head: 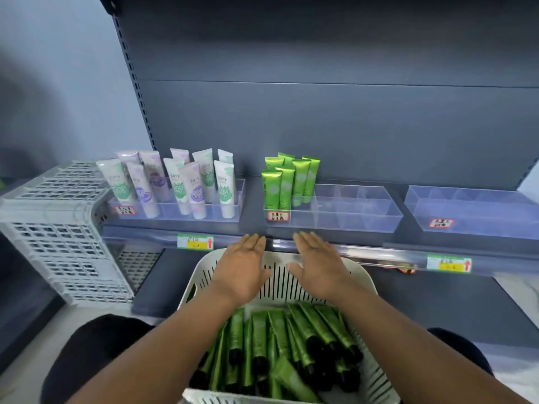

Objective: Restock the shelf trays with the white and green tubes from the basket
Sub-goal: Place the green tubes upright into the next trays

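Green tubes (280,345) lie heaped in the white basket (291,282) on the person's lap, their long axes running roughly away from the body, dark caps mostly toward the near side. Both hands hover flat and empty above the basket's far rim, fingers extended and together: the left hand (242,269) and the right hand (318,266) side by side, palms down. The tubes sit below and behind the hands, toward the person, about equally near to either. On the shelf ahead, the middle tray (358,211) holds a few upright green tubes at its left end; white tubes (175,182) stand in the left tray (236,199).
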Action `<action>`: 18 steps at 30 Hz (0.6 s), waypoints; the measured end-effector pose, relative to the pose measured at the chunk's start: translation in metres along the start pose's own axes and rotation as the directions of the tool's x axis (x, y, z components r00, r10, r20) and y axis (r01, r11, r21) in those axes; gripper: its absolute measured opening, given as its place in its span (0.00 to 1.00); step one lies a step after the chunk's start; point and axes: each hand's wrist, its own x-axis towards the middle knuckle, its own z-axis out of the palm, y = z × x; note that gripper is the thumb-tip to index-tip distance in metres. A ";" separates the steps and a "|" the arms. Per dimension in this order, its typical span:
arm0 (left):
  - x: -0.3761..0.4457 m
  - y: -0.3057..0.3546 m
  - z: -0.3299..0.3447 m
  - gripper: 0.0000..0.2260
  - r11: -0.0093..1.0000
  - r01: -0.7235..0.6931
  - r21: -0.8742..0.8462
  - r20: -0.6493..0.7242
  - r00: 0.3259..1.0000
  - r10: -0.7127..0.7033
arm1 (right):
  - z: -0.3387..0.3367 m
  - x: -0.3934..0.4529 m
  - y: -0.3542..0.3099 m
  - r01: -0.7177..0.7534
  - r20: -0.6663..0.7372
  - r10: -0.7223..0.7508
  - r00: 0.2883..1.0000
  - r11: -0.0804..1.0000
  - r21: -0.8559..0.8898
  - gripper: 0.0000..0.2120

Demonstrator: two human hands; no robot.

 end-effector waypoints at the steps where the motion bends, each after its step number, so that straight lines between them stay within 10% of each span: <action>1: -0.004 -0.003 0.007 0.32 1.000 0.012 -0.007 0.019 1.000 -0.012 | 0.009 -0.002 -0.002 0.000 0.018 0.000 1.000 1.000 0.004 0.33; 18: -0.036 -0.052 0.109 0.35 0.968 0.242 -0.070 0.461 0.868 -0.184 | 0.138 0.006 -0.031 0.042 0.322 -0.064 0.944 0.996 0.075 0.33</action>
